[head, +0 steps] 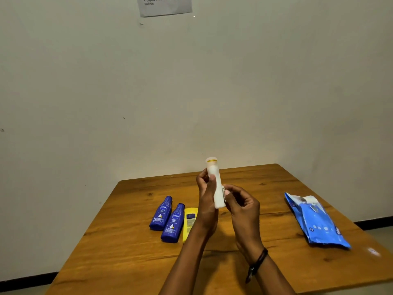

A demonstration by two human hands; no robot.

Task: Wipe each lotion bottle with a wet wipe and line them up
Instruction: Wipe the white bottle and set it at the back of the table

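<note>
Gripped in both hands above the middle of the counter (127, 241), clear of the wood: white lotion bottle (214, 177). Near upright, slight tilt, cap up, thin yellow band round the cap. Around its left side, left hand (207, 201), fingers curled behind the bottle, thumb in front. At its lower right, right hand (242, 207), fingers curled, thumb and fingertips pinching the white near the base. Cannot tell whether that white is a wet wipe or bare bottle. Dark bracelet (257, 262) on the right wrist.

Left of the hands, lying on the counter in a row, caps toward the wall: far-left blue bottle (161, 213), then second blue bottle (173, 223) just beside it and slightly nearer the camera. Next in the row, yellow lotion bottle (189, 222), right edge hidden behind the left forearm.

Well apart on the right side of the counter: blue wet-wipe pack (316, 222), lying flat, something white at its far end, flap or wipe unclear.

High on the wall, cut off by the frame edge: printed sheet (164, 5).
</note>
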